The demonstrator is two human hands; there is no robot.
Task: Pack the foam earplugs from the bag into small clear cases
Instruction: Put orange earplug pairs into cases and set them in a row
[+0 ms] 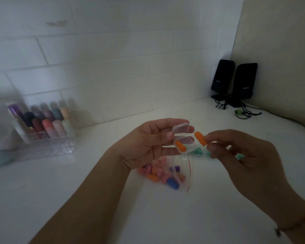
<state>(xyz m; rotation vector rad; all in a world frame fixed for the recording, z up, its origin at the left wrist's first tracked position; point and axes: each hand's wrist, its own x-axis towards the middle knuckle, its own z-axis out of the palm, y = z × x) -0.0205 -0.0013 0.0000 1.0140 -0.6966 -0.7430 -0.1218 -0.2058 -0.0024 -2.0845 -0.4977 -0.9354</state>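
My left hand (148, 143) holds a small clear case (183, 138) above the table, its lid hinged up. One orange earplug (180, 146) lies inside the case. My right hand (243, 155) pinches a second orange earplug (199, 138) by its end, just right of the open case and apart from it. Under my left hand lies a clear zip bag (167, 175) with a red seal line, holding several earplugs in orange, pink, blue and purple. A few teal earplugs (197, 152) lie on the table behind the hands, partly hidden.
A clear organizer (48, 138) with several coloured cylinders stands at the left against the white tiled wall. Two black speakers (234, 81) with cables sit in the far right corner. The white tabletop (165, 217) spreads in front of me.
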